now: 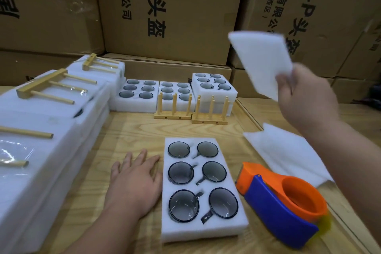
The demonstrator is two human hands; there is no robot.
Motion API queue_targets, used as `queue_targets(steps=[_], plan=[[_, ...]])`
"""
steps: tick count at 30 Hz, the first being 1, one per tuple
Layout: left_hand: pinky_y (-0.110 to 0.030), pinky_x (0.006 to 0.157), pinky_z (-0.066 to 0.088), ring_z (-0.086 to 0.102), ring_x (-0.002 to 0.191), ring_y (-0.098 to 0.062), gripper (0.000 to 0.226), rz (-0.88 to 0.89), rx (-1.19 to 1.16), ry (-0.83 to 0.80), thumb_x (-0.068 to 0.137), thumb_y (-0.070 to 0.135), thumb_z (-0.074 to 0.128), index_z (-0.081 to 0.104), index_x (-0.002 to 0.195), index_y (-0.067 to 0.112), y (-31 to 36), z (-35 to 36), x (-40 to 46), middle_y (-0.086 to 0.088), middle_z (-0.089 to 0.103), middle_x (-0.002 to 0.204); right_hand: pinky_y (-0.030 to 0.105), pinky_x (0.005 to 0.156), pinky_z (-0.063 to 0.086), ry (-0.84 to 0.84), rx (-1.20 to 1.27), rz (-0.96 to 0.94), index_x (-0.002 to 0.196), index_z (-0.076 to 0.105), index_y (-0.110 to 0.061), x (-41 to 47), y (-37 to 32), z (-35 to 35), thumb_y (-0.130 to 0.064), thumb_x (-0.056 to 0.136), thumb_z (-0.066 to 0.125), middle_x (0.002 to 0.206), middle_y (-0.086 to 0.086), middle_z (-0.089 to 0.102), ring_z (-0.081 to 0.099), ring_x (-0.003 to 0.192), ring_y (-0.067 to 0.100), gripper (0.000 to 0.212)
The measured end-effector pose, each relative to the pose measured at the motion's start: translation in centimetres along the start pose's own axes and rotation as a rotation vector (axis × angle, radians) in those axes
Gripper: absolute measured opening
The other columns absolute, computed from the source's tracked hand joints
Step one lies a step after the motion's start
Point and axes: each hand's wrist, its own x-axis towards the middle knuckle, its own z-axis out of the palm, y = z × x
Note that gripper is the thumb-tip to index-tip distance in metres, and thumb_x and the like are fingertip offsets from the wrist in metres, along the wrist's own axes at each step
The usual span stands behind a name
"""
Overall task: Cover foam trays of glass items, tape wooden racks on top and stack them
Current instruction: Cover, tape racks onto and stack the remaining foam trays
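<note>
A white foam tray [203, 231] holding several dark glass cups lies uncovered on the wooden table in front of me. My left hand [135, 183] rests flat on the table, its fingers straight and touching the tray's left edge. My right hand [303, 97] is raised at the upper right and pinches a white foam sheet [260, 57] by its lower corner; the sheet is blurred. More foam sheets [286, 154] lie on the table to the right. Two wooden racks [174, 107] [211, 110] stand upright behind the tray.
An orange and blue tape dispenser [282, 198] lies right of the tray. Finished foam packs with taped racks [47, 88] are stacked along the left. Three uncovered trays of cups [137, 93] stand at the back. Cardboard boxes [169, 10] wall the far side.
</note>
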Motion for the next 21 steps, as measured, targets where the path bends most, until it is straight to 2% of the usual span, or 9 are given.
queue_targets(steps=[1,2,4,7,9,12,15,19,21], plan=[[-0.047,0.124,0.004,0.004,0.156,-0.021,0.057,0.001,0.004,0.001,0.099,0.062,0.022,0.024,0.154,0.049,0.0,0.0,0.0,0.015,0.012,0.168,0.026,0.047,0.032,0.076,0.151,0.016,0.08,0.042,-0.022,0.0,-2.1,-0.9,-0.033,0.101,0.05,0.063,-0.011,0.042,0.046,0.056,0.007,0.025],[-0.047,0.124,0.004,0.004,0.156,-0.021,0.057,0.001,0.005,0.001,0.099,0.062,0.022,0.024,0.154,0.049,0.0,0.0,0.0,0.015,0.012,0.168,0.015,0.047,0.032,0.149,0.282,0.041,0.075,0.041,-0.023,-0.3,-3.9,-1.6,-0.034,0.099,0.053,0.063,-0.012,0.044,0.05,0.058,-0.001,0.029],[-0.047,0.125,0.004,0.003,0.156,-0.021,0.057,0.0,0.002,0.001,0.099,0.062,0.022,0.025,0.155,0.049,0.1,-0.1,-0.1,0.015,0.012,0.169,0.007,0.049,0.034,0.172,0.445,0.143,0.075,0.052,-0.022,-1.3,-6.5,-1.5,-0.036,0.095,0.058,0.066,-0.016,0.054,0.055,0.063,-0.012,0.025],[-0.047,0.125,0.004,0.003,0.156,-0.022,0.06,0.006,-0.003,-0.004,0.098,0.062,0.022,0.024,0.155,0.046,0.1,-0.2,-0.1,0.014,0.012,0.169,0.027,0.064,0.055,-0.202,0.621,0.446,0.081,0.064,-0.017,-3.6,-8.1,1.0,-0.036,0.093,0.061,0.076,-0.008,0.069,0.067,0.07,0.005,0.023],[-0.048,0.125,0.004,0.002,0.157,-0.022,0.063,0.015,0.013,-0.022,0.096,0.063,0.025,0.02,0.156,0.045,0.0,-0.3,-0.1,0.014,0.01,0.169,0.029,0.06,0.054,-0.514,0.661,0.616,0.096,0.067,-0.022,-5.0,-8.4,2.6,-0.037,0.092,0.062,0.09,-0.004,0.075,0.07,0.07,0.012,0.016],[-0.048,0.125,0.004,0.004,0.156,-0.022,0.061,0.001,0.016,-0.009,0.096,0.064,0.025,0.025,0.154,0.046,0.1,-0.2,0.0,0.014,0.012,0.169,0.022,0.055,0.038,-0.857,0.334,0.505,0.139,0.046,-0.031,-6.7,-7.7,3.7,-0.045,0.089,0.063,0.112,-0.009,0.064,0.06,0.083,0.01,0.055],[-0.048,0.125,0.004,0.005,0.156,-0.021,0.059,0.001,0.011,0.002,0.098,0.062,0.023,0.026,0.154,0.046,0.2,-0.1,0.0,0.014,0.013,0.168,0.028,0.068,0.045,-1.005,0.123,0.338,0.147,0.034,-0.03,-8.1,-7.0,4.2,-0.049,0.087,0.066,0.114,-0.012,0.057,0.055,0.091,0.011,0.071],[-0.047,0.125,0.004,0.005,0.156,-0.021,0.06,-0.006,0.022,-0.003,0.098,0.063,0.023,0.025,0.155,0.045,0.1,0.0,0.0,0.014,0.013,0.168,0.032,0.083,0.045,-0.958,0.045,0.167,0.151,0.028,-0.038,-8.6,-7.2,3.7,-0.053,0.088,0.062,0.147,-0.008,0.036,0.047,0.122,0.018,0.072],[-0.047,0.125,0.004,0.005,0.156,-0.021,0.06,-0.007,0.028,-0.005,0.098,0.063,0.023,0.025,0.155,0.046,0.2,-0.1,0.0,0.014,0.012,0.169,0.037,0.104,0.038,-0.911,0.11,0.035,0.152,0.024,-0.041,-8.7,-8.4,3.5,-0.06,0.087,0.06,0.155,-0.009,0.025,0.028,0.143,0.018,0.076]])
